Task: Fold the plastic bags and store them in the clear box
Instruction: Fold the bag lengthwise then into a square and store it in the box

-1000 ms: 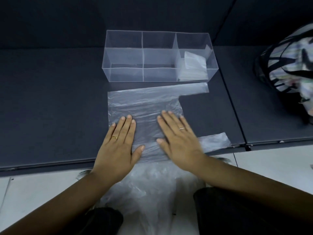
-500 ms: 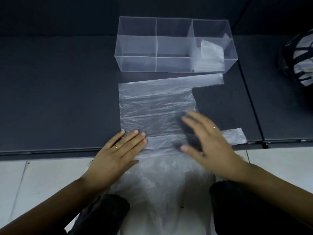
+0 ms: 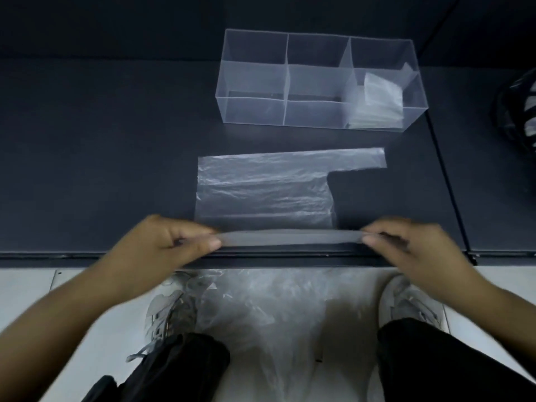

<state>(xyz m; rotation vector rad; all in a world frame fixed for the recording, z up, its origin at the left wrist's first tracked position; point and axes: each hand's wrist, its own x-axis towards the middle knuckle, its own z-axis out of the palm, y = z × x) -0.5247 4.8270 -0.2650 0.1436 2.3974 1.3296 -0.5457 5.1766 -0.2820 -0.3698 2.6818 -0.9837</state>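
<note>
Pinching the near edge of the plastic bag with left hand and right hand, one each end; flat on the dark mat, long left to right, stretching far toward the clear box

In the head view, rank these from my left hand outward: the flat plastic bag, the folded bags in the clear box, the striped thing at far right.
1. The plastic bag, front centre: the left hand pinches its near edge.
2. The folded bags, right compartment of the clear box.
3. The striped thing, far right edge.
</note>
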